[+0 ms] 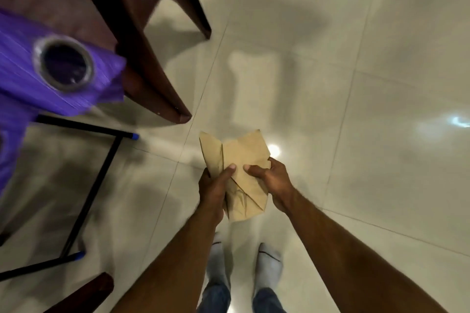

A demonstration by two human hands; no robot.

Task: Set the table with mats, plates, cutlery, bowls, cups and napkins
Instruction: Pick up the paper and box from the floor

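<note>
I hold a stack of brown paper napkins [240,160] in front of me, above the floor. My left hand [213,188] grips the stack's left edge, thumb on top. My right hand [269,179] grips its right side, thumb pressed on the upper face. The napkins are creased and fan out a little at the top. At the left, a purple mat [17,79] covers a table corner, and a glass cup [64,62] stands on it, seen from above and blurred.
A dark brown wooden chair [142,33] stands at the upper left beside the table. Black metal table legs with blue end caps [86,198] run over the glossy tiled floor [356,84]. My socked feet [267,264] are below.
</note>
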